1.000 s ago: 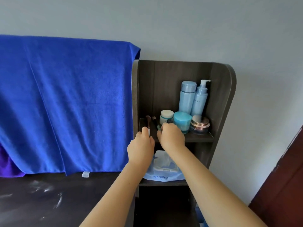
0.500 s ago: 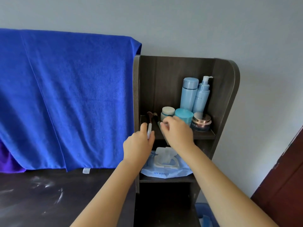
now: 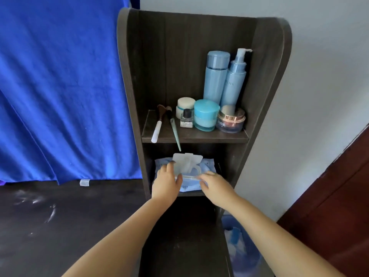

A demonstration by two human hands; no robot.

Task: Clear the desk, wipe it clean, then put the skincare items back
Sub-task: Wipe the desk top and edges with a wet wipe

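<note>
Reaching into the lower shelf, I have both hands on the wipes pack [image 3: 207, 166], the soft blue pouch lying flat with its clear flip lid [image 3: 186, 159] standing open. My left hand [image 3: 166, 181] rests on the near left part of the pouch, its fingers bent over the lid frame and the thumb lying along the frame's front edge. My right hand [image 3: 214, 183] touches the front right edge of that frame; its fingertips are blurred, so I cannot tell whether they pinch anything.

I judge this pack light and floppy: a film pouch that will sag and slide if I lift it by a corner, and probably slick. The only stiff part is the plastic lid frame, so that is where I would hold it down with the left hand while the right draws a sheet from the opening just beyond my fingers. The damp sheet should be limp and may tear, so I would pinch it low and pull slowly.

Above my hands, on the upper shelf [image 3: 195, 137], stand two tall blue bottles [image 3: 216, 76], three jars [image 3: 206, 114] and a small glass vial [image 3: 187, 119], with two brushes [image 3: 157, 126] whose handles overhang the edge. The vial and jars look hard and breakable; each wants a grip round its body. To the left of my arms the dark bench [image 3: 60, 216] shows pale smears.
</note>
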